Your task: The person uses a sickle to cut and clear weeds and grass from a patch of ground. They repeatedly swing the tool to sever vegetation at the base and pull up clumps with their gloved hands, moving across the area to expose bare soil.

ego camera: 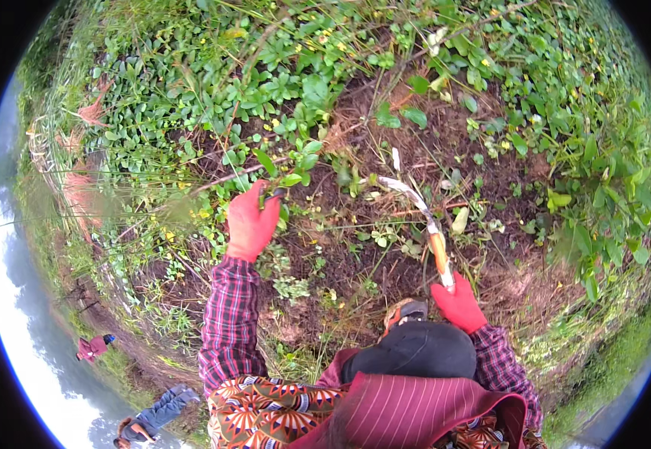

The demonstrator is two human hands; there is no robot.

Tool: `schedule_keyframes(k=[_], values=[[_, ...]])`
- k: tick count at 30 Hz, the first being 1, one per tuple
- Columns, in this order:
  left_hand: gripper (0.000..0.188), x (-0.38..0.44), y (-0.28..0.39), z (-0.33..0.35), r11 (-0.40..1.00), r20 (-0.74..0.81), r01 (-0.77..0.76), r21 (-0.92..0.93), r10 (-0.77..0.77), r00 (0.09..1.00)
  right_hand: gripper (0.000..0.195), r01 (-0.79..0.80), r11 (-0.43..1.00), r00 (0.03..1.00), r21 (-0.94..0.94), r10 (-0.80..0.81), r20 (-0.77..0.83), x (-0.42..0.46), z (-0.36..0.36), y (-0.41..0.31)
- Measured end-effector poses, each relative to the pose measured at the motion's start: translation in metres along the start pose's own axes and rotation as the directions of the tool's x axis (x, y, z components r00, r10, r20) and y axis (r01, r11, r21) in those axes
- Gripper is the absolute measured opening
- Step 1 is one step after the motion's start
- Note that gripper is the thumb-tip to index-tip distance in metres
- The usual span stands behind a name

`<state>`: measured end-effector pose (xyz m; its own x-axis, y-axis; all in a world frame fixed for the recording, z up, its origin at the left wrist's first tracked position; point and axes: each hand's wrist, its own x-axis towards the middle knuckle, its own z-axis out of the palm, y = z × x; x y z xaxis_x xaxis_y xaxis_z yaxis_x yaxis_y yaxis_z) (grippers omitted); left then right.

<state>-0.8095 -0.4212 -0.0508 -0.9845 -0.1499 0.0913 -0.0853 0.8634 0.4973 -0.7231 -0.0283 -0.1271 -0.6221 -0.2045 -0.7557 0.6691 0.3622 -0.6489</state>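
My left hand (pixel 252 221), in a red glove, has its fingers closed around a leafy green sprig (pixel 297 168) at the left of the view. Its leaves stick out beyond the fingertips. In a matching glove, my right hand (pixel 461 303) grips the lower end of a sickle (pixel 439 252) with an orange and pale handle. The curved blade (pixel 407 189) arcs up and to the left over dark, litter-strewn soil (pixel 348 252). Whether the blade touches the ground I cannot tell. Part of the sickle's handle end is hidden in the glove.
Dense low leafy plants (pixel 280 73) cover the slope ahead. A taller leafy shrub (pixel 589 224) stands at the right. My shoe (pixel 409 311) and bent knee (pixel 415 353) are just below the sickle. Two people, one in maroon (pixel 94 347) and one in blue trousers (pixel 159 412), are at lower left.
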Motion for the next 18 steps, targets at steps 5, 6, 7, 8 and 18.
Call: schedule_keyframes(k=[5,6,7,8,18], values=[[0.018,-0.037,0.011,0.033,0.991,0.074,0.038,-0.126,-0.029,0.997,0.045,0.008,0.999,0.998,0.039,-0.005,-0.060,0.001,-0.012,-0.052],[0.017,-0.040,0.008,0.039,1.000,0.058,0.004,-0.007,-0.003,0.998,0.046,0.077,0.997,0.992,0.006,-0.076,-0.096,0.016,-0.012,-0.059],[0.018,-0.037,0.012,0.041,0.999,0.051,0.001,-0.035,0.001,0.999,0.046,0.140,0.990,0.980,-0.029,-0.142,-0.141,0.029,-0.014,-0.066],[0.018,-0.036,0.015,0.038,0.999,0.045,0.003,-0.047,-0.001,0.999,0.046,0.169,0.986,0.982,0.006,-0.168,-0.092,0.037,-0.011,-0.086],[0.016,0.007,0.028,0.010,0.950,-0.057,0.049,-0.307,-0.070,0.996,0.032,0.180,0.982,0.980,-0.058,-0.174,0.092,0.091,0.027,-0.150]])
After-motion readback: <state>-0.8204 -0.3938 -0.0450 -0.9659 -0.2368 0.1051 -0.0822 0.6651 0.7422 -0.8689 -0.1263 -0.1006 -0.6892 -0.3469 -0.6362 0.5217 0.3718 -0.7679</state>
